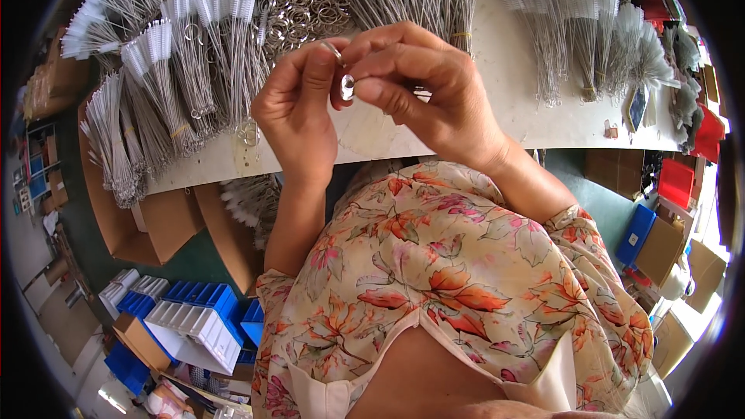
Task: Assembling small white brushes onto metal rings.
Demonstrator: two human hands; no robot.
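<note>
As brushes (186, 70) lie near, both hands (365, 89) pinch a ring (347, 85).

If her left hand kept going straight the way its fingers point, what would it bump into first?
The left hand points up and away, over the white table. Most likely it would first meet the pile of metal rings, with wire brush bundles just beside. Depth is hard to judge here.

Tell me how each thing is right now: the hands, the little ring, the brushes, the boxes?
Left hand: raised, pinching a small metal ring.
Right hand: raised, fingertips closed on the ring too.
Wire brushes: bundled, lying on the white table.
Loose rings: heaped.
Cardboard boxes: open, under the table.
</note>
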